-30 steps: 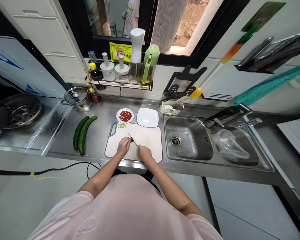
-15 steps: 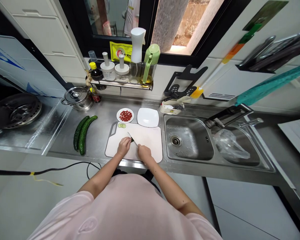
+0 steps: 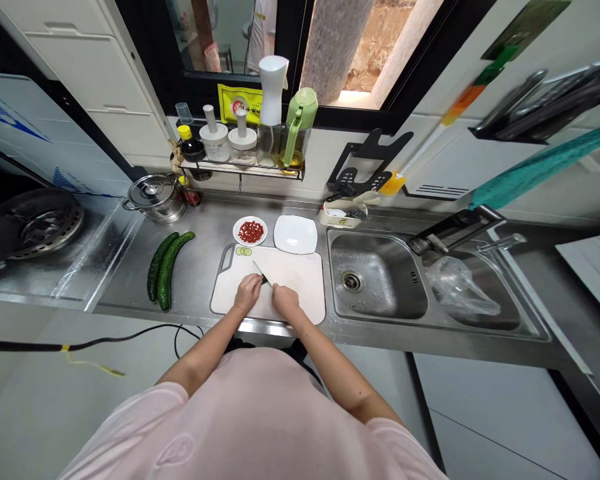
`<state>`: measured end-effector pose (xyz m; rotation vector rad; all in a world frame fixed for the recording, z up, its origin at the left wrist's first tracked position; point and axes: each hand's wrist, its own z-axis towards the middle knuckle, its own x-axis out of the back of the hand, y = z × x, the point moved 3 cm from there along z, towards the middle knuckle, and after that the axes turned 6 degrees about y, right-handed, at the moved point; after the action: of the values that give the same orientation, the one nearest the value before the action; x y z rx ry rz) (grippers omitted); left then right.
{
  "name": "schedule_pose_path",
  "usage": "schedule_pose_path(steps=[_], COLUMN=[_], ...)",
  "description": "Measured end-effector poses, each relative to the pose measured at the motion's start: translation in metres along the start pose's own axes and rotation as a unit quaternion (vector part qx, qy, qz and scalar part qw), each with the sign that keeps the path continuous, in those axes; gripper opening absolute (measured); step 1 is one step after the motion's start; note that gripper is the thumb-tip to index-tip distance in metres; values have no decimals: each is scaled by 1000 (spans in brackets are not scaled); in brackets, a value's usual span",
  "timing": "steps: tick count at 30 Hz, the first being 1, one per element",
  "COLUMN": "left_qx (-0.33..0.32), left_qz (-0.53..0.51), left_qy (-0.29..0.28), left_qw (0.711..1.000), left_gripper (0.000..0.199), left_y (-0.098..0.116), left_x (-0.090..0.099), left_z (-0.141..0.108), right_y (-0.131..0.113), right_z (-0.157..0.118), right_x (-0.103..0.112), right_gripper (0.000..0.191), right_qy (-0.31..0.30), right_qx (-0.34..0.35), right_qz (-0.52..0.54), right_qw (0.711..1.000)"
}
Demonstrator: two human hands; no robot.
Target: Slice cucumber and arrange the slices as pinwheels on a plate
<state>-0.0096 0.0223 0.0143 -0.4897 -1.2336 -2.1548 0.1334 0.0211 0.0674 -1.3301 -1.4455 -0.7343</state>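
Observation:
On the white cutting board (image 3: 300,293), my right hand (image 3: 285,301) is closed round the handle of a knife (image 3: 263,273), whose blade points up and to the left. Close beside the blade, my left hand (image 3: 249,291) has its fingers pressed together on a small dark green piece of cucumber (image 3: 265,280), mostly hidden by the fingers and blade. Several pale cucumber slices (image 3: 244,251) lie at the board's upper left corner. Two whole cucumbers (image 3: 167,270) rest side by side on the steel counter to the left.
Behind the board stand a plate of chopped red pieces (image 3: 251,231) and a white square plate (image 3: 295,235). A double sink (image 3: 380,277) lies to the right, with a plastic bag (image 3: 460,287) in its right basin. A lidded pot (image 3: 156,198) sits at the back left.
My right hand and the knife have shifted slightly to the left. My left hand stays in place on the cucumber piece.

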Motion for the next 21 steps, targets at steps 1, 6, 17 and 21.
schedule_pose_path(steps=[1, 6, 17, 21], left_qx=[1, 3, 2, -1], left_qz=[1, 4, 6, 5], left_qy=[0, -3, 1, 3], left_qw=[1000, 1000, 1000, 1000], left_gripper=[21, 20, 21, 22], left_y=[0, 0, 0, 0], left_x=[0, 0, -1, -1], left_z=[0, 0, -1, -1], right_y=[1, 9, 11, 6], right_z=[-2, -15, -24, -19], right_x=[-1, -5, 0, 4], right_gripper=[25, 25, 24, 24], right_qy=[0, -5, -36, -38], right_qx=[-1, -1, -18, -19], right_qz=[0, -7, -12, -14], right_qw=[1000, 1000, 999, 999])
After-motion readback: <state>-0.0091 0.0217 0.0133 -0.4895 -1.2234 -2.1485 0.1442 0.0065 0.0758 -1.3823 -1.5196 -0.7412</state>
